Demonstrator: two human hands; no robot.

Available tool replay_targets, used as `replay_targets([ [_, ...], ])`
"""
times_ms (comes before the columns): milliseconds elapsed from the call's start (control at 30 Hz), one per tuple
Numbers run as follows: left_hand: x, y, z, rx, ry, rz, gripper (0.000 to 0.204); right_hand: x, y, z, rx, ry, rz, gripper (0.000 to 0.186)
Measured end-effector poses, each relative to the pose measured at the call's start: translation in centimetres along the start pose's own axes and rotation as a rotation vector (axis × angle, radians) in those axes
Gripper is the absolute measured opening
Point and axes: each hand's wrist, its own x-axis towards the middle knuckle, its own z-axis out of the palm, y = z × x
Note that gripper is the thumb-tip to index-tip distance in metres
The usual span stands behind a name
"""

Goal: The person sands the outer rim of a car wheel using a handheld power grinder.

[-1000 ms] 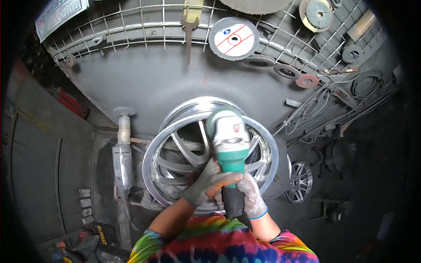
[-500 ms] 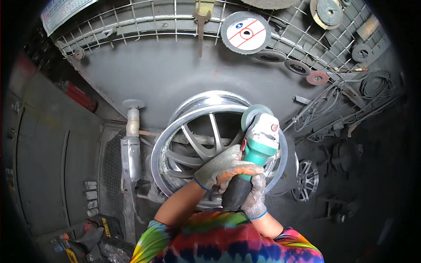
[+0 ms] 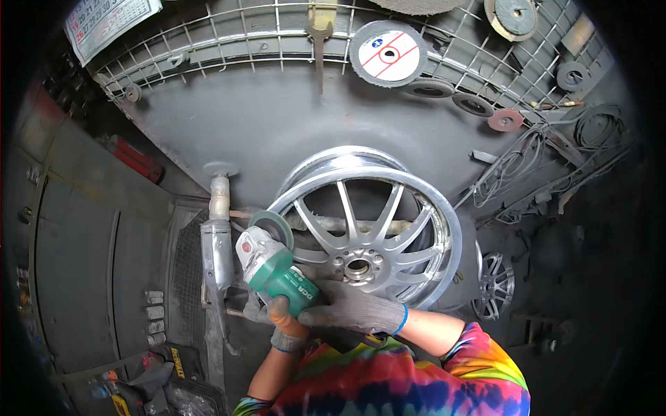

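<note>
A green and white angle grinder (image 3: 282,276) is held in both my gloved hands, low over the left side of a silver spoked wheel rim (image 3: 452,239). Its abrasive disc (image 3: 279,227) overlaps the rim's upper left edge; whether they touch, I cannot tell. My left hand (image 3: 288,324), closed with the thumb up, grips the body from the left. From the right, my right hand (image 3: 357,308) wraps around the body, its fingertips partly hidden. The grinder's rear end is hidden behind my hands. The rim leans tilted, with its spokes and centre hole facing me.
A straight grinding tool (image 3: 217,239) stands left of the rim. A wire grid (image 3: 257,41) across the back carries a wrench (image 3: 319,48) and several discs. Cables (image 3: 531,163) hang at right, above another rim (image 3: 494,286). Tool cases and small cans sit at lower left.
The grinder has swung from the rim's right side to its left side. My left hand has moved down and left, while my right hand has come across the grinder body. The view has shifted slightly.
</note>
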Motion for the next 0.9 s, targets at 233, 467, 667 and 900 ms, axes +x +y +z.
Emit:
replay_targets([
  [233, 5.1, -0.6, 4.4, 0.258, -0.152, -0.376, 0.050, -2.6, 3.7, -1.3, 0.303, 0.496, -0.300, 0.054],
  [467, 9.9, -0.6, 9.2, 0.710, -0.576, -0.385, 0.062, -4.8, 3.8, 0.1, 0.829, 0.578, -0.402, 0.069],
  [667, 3.1, -1.4, 0.4, 0.340, -0.200, -0.122, 0.067, -1.8, 0.8, -1.5, 0.198, 0.173, -0.105, 0.048],
  [900, 5.1, -2.3, 3.1, 0.193, -0.240, -0.033, 0.074, -1.9, 1.1, -2.1, 0.188, 0.187, -0.139, 0.046],
])
